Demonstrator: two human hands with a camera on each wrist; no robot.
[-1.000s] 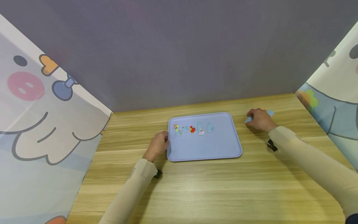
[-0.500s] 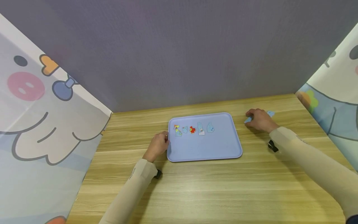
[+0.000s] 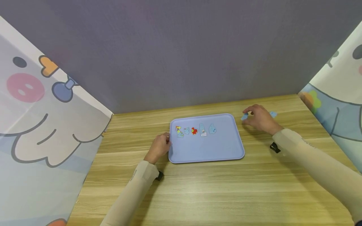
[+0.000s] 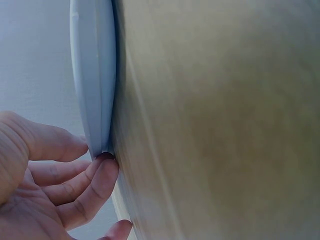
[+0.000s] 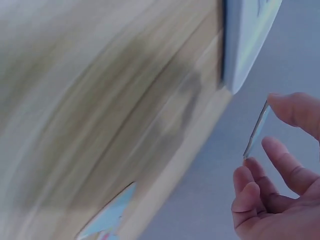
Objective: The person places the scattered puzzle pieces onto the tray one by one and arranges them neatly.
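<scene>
Just right of the tray (image 3: 212, 150), the right hand (image 3: 260, 119) pinches a blue piece (image 3: 244, 116) between thumb and fingers, off the desk (image 3: 198, 194).
At the tray's left edge, the left hand (image 3: 160, 144) has its grip closed on the rim; small pieces (image 3: 194, 131) lie in a row on the tray's far half, a second blue piece (image 3: 273, 114) farther right of it.

Grey wall (image 3: 181, 53) behind a wood-grain table (image 3: 220, 194), left cartoon panel (image 3: 51, 116), right cartoon panel (image 3: 340, 100)
</scene>
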